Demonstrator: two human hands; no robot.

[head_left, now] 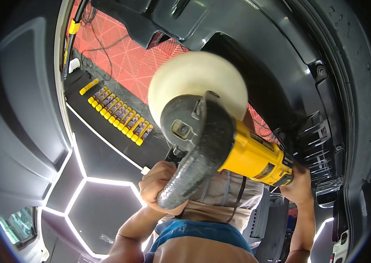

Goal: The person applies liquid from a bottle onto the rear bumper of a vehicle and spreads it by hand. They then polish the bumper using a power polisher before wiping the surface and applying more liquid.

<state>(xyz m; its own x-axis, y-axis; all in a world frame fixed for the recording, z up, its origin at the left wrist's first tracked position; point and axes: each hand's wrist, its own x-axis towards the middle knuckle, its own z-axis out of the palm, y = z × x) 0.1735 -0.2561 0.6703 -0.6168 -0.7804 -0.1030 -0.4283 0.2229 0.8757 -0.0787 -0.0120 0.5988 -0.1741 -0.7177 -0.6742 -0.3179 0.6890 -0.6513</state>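
Observation:
A yellow and black polisher (255, 153) spans the middle of the view, its round cream-white pad (181, 72) up against or close to a glossy black vehicle panel (255, 48). The pad's face looks smooth and smeared, without visible texture. My left hand (161, 186) wraps its fingers around the black loop handle (194, 171) near the head of the tool. At the other end, my right hand (297, 182) is closed around the rear of the yellow body, with most of its fingers hidden behind it.
Several yellow-capped tubes (119, 116) stand in a row on a dark surface at the left. Red floor tiles (119, 57) show beyond, with cables on them. White hexagonal light strips (106, 179) glow at lower left. A dark curved panel (19, 109) edges the left side.

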